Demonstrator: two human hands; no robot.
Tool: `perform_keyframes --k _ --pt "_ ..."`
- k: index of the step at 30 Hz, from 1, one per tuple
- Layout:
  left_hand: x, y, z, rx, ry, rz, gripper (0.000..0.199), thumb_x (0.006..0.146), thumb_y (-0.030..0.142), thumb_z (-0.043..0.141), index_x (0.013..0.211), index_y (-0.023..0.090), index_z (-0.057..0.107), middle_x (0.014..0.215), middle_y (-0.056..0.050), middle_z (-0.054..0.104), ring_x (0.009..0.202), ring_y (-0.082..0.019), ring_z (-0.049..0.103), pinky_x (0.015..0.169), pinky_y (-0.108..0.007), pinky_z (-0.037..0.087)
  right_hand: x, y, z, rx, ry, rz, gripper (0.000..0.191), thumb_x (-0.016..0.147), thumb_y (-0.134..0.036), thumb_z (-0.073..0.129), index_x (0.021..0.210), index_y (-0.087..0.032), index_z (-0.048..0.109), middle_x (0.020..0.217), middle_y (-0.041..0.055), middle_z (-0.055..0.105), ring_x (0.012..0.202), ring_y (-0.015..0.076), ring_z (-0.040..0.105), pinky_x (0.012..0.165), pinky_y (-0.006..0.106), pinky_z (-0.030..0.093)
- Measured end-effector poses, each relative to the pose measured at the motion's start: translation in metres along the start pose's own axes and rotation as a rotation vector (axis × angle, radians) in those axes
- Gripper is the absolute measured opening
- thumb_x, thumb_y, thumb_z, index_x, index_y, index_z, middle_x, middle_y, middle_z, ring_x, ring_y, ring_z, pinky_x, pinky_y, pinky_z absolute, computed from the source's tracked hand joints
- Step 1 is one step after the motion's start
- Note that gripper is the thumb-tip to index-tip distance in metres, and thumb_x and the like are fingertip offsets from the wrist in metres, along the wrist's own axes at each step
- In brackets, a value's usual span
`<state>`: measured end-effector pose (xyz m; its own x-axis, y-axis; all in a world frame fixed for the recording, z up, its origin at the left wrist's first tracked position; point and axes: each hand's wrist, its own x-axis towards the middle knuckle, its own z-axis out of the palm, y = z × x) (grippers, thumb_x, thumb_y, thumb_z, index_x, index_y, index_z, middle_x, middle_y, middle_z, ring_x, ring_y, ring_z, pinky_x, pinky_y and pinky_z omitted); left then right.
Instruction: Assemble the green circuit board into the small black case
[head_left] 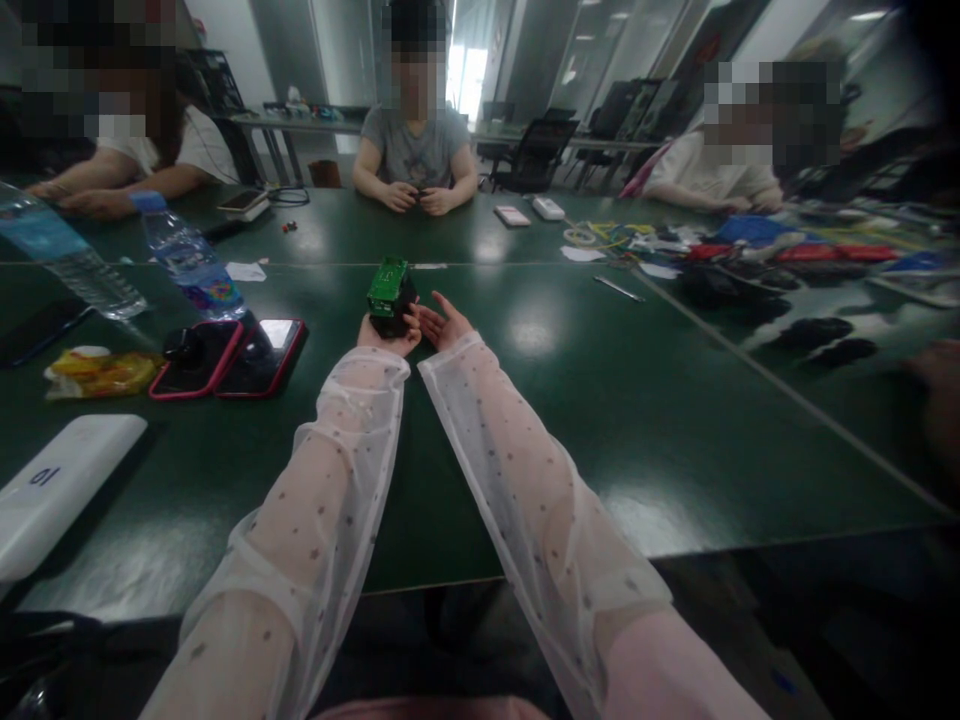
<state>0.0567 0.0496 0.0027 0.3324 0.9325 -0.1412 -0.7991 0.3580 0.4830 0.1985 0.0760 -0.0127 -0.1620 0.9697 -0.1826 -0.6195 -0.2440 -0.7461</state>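
Observation:
A small black box with a green circuit board [388, 284] on its top is held above the green table [570, 400]. My left hand [388, 336] is wrapped round the box from below and behind, its fingers showing at the right side. Just to the right, my right hand [445, 322] has its fingers spread and holds nothing; its fingertips are close to the box, and whether they touch it I cannot tell. Sheer dotted sleeves cover both forearms.
Left: two phones [262, 358], a yellow packet [103, 372], a white power bank [67, 485], bottles [191, 262]. Right: a pen [619, 289] and piled cables [630, 240]. Three people sit around the table, one opposite [414, 150]. Another hand [937, 385] shows at the right edge.

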Motion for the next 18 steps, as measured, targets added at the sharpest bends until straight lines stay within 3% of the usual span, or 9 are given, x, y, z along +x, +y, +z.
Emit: perform_keyframes --k 7,10,13,18 --pt "-0.001 0.001 0.011 0.122 0.073 -0.102 0.076 0.08 0.081 0.042 0.105 0.013 0.067 0.081 -0.011 0.069 0.063 -0.016 0.061 0.061 -0.032 0.05 0.004 0.001 -0.002 0.017 0.025 0.032 0.036 0.096 -0.035 0.048 0.131 -0.032 0.051 0.083 -0.0019 0.067 0.069 0.0105 0.066 0.08 0.025 0.057" --pt "0.0 0.001 0.012 0.114 0.064 -0.071 0.061 0.084 0.072 0.051 0.1 0.015 0.067 0.08 -0.008 0.068 0.066 -0.014 0.063 0.063 -0.03 0.053 0.005 0.001 -0.003 0.006 0.0 0.02 0.038 0.095 -0.038 0.05 0.132 -0.033 0.05 0.086 -0.0018 0.068 0.073 0.0109 0.067 0.083 0.027 0.057" --pt "0.003 0.0 0.011 0.119 0.141 0.009 0.038 0.086 0.052 0.062 0.101 0.017 0.066 0.081 -0.007 0.068 0.078 -0.017 0.067 0.072 -0.03 0.056 0.007 0.004 -0.006 0.0 -0.011 -0.002 0.04 0.094 -0.04 0.052 0.133 -0.033 0.049 0.087 -0.0017 0.069 0.075 0.0111 0.067 0.084 0.026 0.057" --pt "0.008 -0.002 0.01 0.185 0.197 0.054 0.037 0.083 0.05 0.065 0.103 0.019 0.065 0.087 -0.009 0.07 0.093 -0.022 0.069 0.08 -0.033 0.057 0.008 0.004 -0.006 -0.011 0.011 -0.01 0.039 0.094 -0.04 0.051 0.132 -0.032 0.051 0.082 -0.0023 0.068 0.073 0.0114 0.066 0.082 0.026 0.057"
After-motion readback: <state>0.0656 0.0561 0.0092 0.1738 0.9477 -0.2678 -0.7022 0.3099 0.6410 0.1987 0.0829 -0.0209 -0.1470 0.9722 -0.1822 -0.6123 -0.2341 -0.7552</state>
